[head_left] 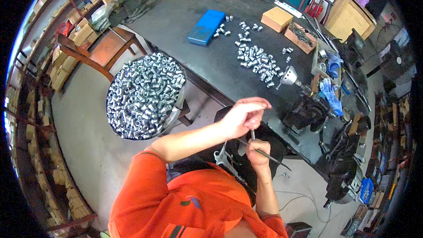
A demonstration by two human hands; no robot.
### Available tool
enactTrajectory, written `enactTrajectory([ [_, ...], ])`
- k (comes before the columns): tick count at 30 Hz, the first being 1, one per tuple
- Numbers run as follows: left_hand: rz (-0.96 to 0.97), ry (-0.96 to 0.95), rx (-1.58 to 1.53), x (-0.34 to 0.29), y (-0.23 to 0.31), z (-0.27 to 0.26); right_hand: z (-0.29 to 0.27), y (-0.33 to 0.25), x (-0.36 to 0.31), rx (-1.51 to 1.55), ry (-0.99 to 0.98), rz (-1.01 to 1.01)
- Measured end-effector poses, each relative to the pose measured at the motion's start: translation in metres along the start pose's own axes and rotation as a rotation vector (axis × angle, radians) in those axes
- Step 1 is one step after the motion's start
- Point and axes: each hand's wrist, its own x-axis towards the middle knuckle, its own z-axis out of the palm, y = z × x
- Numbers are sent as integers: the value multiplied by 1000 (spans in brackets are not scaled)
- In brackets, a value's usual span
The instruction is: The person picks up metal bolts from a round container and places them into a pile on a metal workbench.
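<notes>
Rod [274,159], thin and dark, sits clenched in the right hand [259,153]. Just above, the left hand [243,117] is loosely curled; I cannot tell whether it grips anything.

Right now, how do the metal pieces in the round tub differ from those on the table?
The tub pieces are far more numerous than the table pieces. The tub pieces lie heaped over one another; the table pieces are mostly spread in loose clusters. Both are short, shiny and silvery.
</notes>
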Motion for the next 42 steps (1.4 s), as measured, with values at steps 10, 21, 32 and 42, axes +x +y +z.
enactTrajectory([
  [10, 50, 704, 2396, -72, 168, -124, -4, -6, -12, -194, -7, 53],
  [21, -261, 827, 2530, -87, 193, -208, -5, -15, -14, -138, -68, 144],
  [32, 159, 453, 1985, -97, 169, -123, 1, -20, -9, -142, -88, 74],
  [42, -185, -89, 1064, -83, 68, -48, 15, -35, -3, -124, -242, -14],
])
